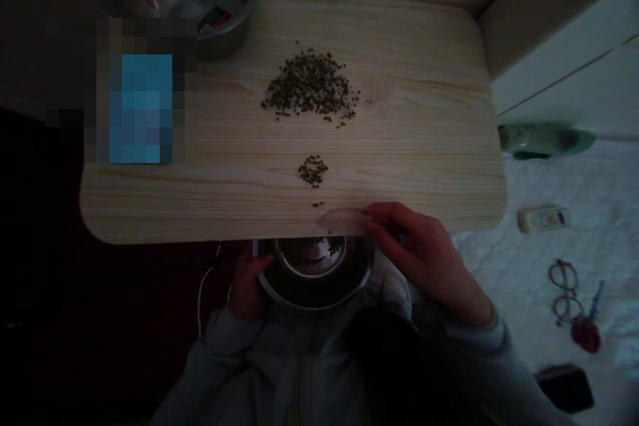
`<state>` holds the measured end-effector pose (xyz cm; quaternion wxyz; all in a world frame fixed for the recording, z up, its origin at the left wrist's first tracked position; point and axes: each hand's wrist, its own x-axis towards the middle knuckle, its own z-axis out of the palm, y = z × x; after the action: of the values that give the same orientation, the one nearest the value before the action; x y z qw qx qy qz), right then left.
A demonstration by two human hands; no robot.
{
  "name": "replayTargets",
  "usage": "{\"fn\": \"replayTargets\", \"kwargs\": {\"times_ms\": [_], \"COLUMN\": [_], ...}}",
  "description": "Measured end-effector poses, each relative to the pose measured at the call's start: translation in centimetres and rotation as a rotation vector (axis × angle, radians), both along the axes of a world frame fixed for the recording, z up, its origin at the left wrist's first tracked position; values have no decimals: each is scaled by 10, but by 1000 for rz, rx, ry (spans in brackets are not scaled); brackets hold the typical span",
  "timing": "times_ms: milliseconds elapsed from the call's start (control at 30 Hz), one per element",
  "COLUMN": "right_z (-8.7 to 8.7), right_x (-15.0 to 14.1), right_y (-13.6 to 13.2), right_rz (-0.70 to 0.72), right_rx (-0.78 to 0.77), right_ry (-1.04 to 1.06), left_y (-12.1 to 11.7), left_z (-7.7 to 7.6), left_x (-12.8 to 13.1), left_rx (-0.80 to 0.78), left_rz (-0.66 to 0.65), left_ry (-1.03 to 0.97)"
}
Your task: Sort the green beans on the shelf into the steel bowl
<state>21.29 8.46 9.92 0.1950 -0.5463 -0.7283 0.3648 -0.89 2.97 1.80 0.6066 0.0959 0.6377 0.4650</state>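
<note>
My left hand (248, 286) grips the rim of a shiny metal bowl (312, 303) just below the table's front edge, thumb over the rim. Some small dark green beans lie inside it. Between thumb and fingers, my right hand (419, 246) pinches a thin translucent oval piece (344, 220), whose exact kind I cannot tell. It rests at the table's edge above the bowl, with a single bean by it. A small cluster of beans (313, 171) lies just beyond, and a larger bean pile (312, 85) is spread farther back.
The beans lie on a pale wood-grain table (424, 146). At its back left stands a large metal basin (229, 40), near a pixelated blue patch. On the white quilted surface to the right are a green bottle (544, 140), a remote control (544, 219) and eyeglasses (564, 289).
</note>
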Motion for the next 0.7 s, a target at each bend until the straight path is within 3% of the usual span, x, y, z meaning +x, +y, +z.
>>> {"fn": "replayTargets", "kwargs": {"times_ms": [133,700], "right_z": [0,-10], "right_x": [1,-1], "right_y": [-1,3], "right_rz": [40,-209], "right_rx": [-20,42], "right_ry": [16,8], "left_y": [1,-10], "left_z": [-2,-15], "left_x": [-1,-12], "left_rx": [3,10], "left_rz": [4,26], "left_ry": [18,118]}}
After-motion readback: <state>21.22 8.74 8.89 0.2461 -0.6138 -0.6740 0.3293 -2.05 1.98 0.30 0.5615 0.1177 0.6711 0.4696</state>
